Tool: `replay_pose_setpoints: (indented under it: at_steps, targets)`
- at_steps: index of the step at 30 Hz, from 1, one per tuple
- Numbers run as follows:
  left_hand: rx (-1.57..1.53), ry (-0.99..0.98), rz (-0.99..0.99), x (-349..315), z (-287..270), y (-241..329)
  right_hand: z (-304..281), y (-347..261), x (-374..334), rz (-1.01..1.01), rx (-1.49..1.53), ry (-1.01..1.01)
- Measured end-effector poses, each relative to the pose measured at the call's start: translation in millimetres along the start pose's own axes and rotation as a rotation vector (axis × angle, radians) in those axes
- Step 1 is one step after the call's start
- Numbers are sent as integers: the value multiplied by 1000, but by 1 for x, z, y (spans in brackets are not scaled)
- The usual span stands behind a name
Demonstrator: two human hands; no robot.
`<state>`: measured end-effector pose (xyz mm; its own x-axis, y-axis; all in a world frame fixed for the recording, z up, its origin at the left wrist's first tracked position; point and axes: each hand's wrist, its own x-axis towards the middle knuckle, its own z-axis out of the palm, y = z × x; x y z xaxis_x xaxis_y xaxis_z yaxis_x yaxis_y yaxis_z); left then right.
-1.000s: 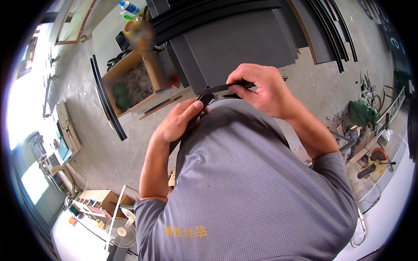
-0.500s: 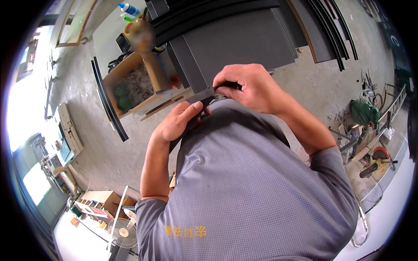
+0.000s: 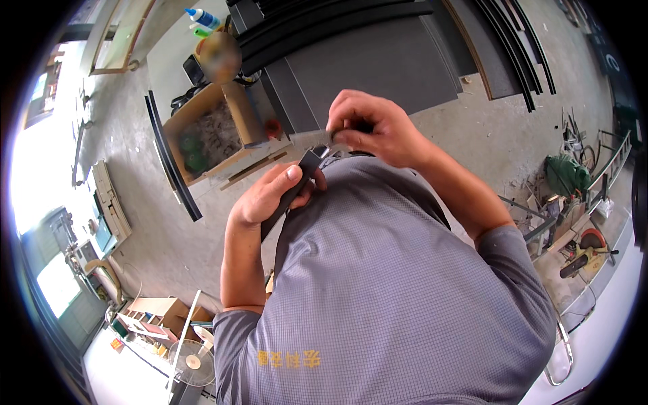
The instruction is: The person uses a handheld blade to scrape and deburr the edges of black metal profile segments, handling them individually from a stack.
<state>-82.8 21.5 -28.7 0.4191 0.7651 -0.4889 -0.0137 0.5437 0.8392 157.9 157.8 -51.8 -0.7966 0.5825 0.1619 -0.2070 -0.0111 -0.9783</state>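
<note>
Black bar [image 3: 288, 198] lies slanting in the left hand [image 3: 260, 196], at the left edge of the gray shirt [image 3: 391, 270], its upper end pointing up and to the right; the thumb presses on it and the fingers wrap around it; just beside this end is the right hand [image 3: 374, 128], curled, with thumb and fingertips close together, but I cannot tell what they pinch. Beyond this hand lies a wide dark board [image 3: 364, 64]; farther right are long black strips [image 3: 507, 57], then a green bundle [image 3: 565, 174].
</note>
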Motion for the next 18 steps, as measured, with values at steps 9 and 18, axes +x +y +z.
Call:
replay_pose_setpoints:
  at_steps: [9,18]
  targets:
    - [-39,35,6,-4,4,5,6,-9,4,-64,-19,-51]
    - [4,269,421,-89,-16,84,-13,3,-10,131,62,160]
